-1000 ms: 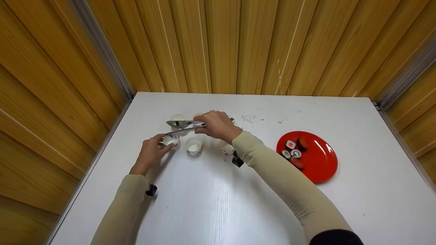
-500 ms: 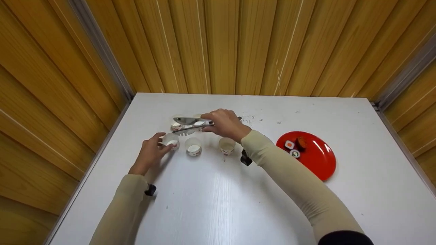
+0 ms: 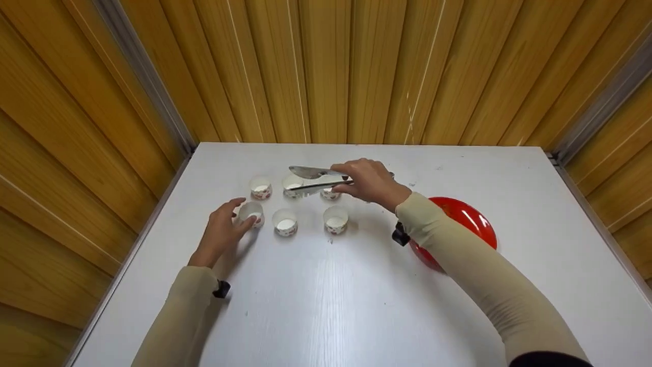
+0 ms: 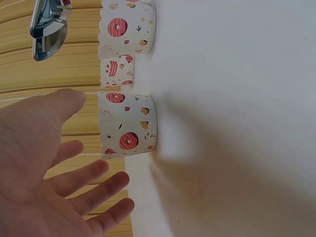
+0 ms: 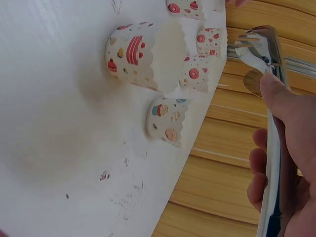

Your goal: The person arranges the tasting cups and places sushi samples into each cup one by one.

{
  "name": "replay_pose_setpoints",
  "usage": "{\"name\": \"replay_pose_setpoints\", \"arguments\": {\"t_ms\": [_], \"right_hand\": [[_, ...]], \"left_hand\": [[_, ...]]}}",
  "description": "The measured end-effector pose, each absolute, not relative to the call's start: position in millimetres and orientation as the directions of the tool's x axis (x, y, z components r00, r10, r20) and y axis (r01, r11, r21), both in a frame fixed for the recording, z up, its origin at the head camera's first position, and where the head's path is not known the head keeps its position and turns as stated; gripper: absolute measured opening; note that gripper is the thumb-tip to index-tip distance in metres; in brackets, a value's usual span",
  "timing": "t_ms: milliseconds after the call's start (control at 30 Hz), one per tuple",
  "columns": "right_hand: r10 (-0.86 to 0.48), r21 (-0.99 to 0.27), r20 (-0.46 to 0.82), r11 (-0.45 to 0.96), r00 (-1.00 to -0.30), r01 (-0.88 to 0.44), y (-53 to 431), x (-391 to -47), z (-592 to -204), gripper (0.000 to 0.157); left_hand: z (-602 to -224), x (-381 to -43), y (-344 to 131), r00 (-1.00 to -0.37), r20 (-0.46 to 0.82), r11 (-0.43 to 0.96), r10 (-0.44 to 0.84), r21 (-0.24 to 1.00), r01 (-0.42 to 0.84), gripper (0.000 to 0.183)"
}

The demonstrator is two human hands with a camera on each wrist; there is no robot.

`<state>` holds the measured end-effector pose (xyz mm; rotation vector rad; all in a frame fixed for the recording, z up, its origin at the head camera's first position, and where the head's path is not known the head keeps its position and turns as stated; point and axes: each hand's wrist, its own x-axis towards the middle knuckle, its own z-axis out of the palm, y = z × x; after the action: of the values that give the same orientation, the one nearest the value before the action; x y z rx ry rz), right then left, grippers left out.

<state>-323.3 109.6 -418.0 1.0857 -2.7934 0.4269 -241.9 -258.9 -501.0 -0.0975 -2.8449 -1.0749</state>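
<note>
Fingers spread, my left hand (image 3: 221, 232) is beside a printed paper baking cup (image 3: 252, 216), the front-left one of a group. The left wrist view shows a gap between the fingers and that cup (image 4: 128, 126). My right hand (image 3: 374, 181) grips metal serving tongs (image 3: 309, 173), which have a fork-shaped end and a broad spoon-like end. Their jaws stand apart above the back cups, and I see nothing between them. From the right wrist view, the thumb and curled fingers wrap the tongs (image 5: 285, 143).
A middle front cup (image 3: 285, 224) and a right front cup (image 3: 335, 220) stand upright, with more cups behind. The red plate (image 3: 476, 227) lies at right, mostly covered by my right forearm, which hides nearly all the food pieces. Wood-patterned panels (image 3: 326, 76) enclose the white table (image 3: 316, 295).
My right hand has carried the tongs rightward, away from the front-left cup. Its forearm now covers food pieces on the plate that showed earlier. My left hand has stayed beside the cup.
</note>
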Motion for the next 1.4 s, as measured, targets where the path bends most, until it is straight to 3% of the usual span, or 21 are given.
{"name": "replay_pose_setpoints", "arguments": {"t_ms": [267, 600, 1200, 1400], "right_hand": [[-0.624, -0.218, 0.215, 0.719, -0.751, -0.660, 145.1, -321.5, -416.3, 0.044], [-0.585, -0.250, 0.201, 0.745, -0.786, -0.618, 186.7, -307.2, -413.9, 0.042], [-0.537, -0.297, 0.207, 0.762, -0.818, -0.575, 248.0, -276.5, -423.1, 0.046], [-0.487, -0.327, 0.160, 0.795, -0.859, -0.511, 265.6, -265.1, -426.2, 0.051]], "left_hand": [[-499.2, -239.4, -253.0, -0.972, 0.231, 0.767, 0.036, 0.618, 0.175, 0.066], [-496.3, -238.4, -237.0, -0.905, 0.403, 0.716, 0.135, 0.592, 0.371, 0.067], [-502.6, -233.4, -217.2, -0.952, 0.227, 0.705, 0.204, 0.641, 0.304, 0.072], [-507.0, -234.8, -213.1, -0.960, 0.181, 0.711, 0.213, 0.645, 0.279, 0.074]]}}
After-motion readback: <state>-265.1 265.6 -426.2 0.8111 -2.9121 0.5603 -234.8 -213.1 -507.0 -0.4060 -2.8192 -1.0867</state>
